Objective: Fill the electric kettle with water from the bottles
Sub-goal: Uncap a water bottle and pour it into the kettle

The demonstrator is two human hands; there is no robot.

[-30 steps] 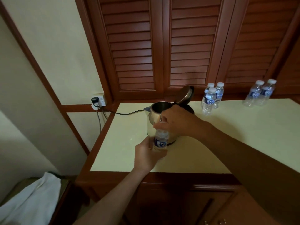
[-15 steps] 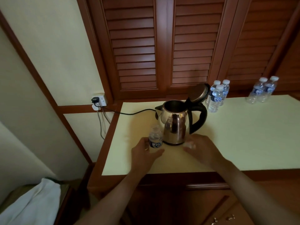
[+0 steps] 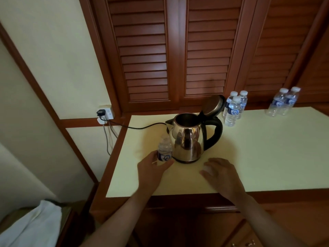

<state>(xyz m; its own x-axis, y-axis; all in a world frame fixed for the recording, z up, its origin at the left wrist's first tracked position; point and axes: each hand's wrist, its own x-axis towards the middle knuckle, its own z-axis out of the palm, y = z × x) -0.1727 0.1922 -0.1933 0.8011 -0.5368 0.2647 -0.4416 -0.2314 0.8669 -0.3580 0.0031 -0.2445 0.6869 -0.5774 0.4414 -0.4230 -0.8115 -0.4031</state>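
**Head view.** While the kettle (image 3: pixel 187 139) stands on the counter (image 3: pixel 267 148) with its lid (image 3: pixel 212 106) tipped back and its mouth open, the left hand (image 3: pixel 153 168) grips a small bottle (image 3: pixel 164 150) round its label. The bottle is upright on the counter, just left of the kettle body and touching it or nearly so. Its neck looks bare, with no white cap on it. The right hand (image 3: pixel 220 173) lies palm down on the counter, in front of the kettle and to its right, fingers loosely curved. A small pale thing, probably the cap (image 3: pixel 206 168), shows at its fingertips; whether it is pinched or already let go cannot be told. Three bottles (image 3: pixel 233 109) stand capped behind the kettle handle, and a pair (image 3: pixel 283 102) stands well apart to the right. The cord (image 3: pixel 142 126) runs left to the socket (image 3: pixel 105 113).

*Progress.* The kettle is open and one bottle appears uncapped, so preparation is done. No pouring shows. The kettle's inside is dark and its water level cannot be read. Tilting this bottle over the mouth comes next, then, as judged, the five capped ones.

*Change.* One second ago the right hand was closed over the top of the bottle, in front of the kettle. Half a second ago it had dropped to the counter with the pale thing at its fingers, about where it lies now. The left hand has kept its grip throughout.
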